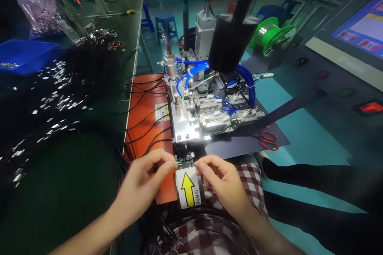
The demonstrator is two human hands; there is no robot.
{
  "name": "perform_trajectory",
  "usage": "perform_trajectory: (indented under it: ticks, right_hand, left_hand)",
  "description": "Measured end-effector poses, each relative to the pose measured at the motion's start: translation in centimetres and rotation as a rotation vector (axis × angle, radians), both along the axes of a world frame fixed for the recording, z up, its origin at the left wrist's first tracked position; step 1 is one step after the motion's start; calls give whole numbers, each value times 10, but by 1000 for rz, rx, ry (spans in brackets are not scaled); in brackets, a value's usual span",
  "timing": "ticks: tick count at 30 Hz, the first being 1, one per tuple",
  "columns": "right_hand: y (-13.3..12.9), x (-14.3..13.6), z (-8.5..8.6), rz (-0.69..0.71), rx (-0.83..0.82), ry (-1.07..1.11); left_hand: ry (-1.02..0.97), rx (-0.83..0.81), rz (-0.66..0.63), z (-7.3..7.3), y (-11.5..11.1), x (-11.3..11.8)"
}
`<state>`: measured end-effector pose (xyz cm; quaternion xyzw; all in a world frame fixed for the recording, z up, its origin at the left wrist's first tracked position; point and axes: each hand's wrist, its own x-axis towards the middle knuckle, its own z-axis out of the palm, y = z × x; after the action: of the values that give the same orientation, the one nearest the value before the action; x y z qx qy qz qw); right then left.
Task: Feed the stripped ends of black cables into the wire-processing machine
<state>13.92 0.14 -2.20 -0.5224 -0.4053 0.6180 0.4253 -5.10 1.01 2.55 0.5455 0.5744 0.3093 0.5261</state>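
Observation:
My left hand point(143, 175) is closed in a pinch on a cable end with thin coloured wires point(178, 163) poking past the fingertips. Those wires lie at the left side of a small black fixture point(187, 163) at the front of the machine. On the fixture's right side, my right hand point(223, 177) has thumb and forefinger pressed together; whatever sits between them is too small to make out. Just below the fixture, a white label with a yellow arrow point(188, 189) points toward the machine point(206, 111).
Black cables point(149, 121) run over an orange board point(146, 135) on the left. A heap of cables with shiny ends point(56, 91) covers the bench beside a blue tray point(26, 53). Red-handled scissors point(269, 141), a green wire spool point(272, 36) and a control screen point(359, 28) are on the right.

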Motion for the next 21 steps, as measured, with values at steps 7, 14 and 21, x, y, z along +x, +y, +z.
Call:
perform_trajectory:
  ticks: [7, 14, 21]
  right_hand:
    - [8, 4, -10, 42, 69, -68]
    - [13, 0, -7, 112, 166, -167]
    - [11, -4, -5, 82, 161, -184]
  left_hand:
    - [11, -31, -143, -22, 24, 31]
    - [-38, -96, -156, -24, 21, 28]
    - [-60, -134, -161, -23, 20, 26]
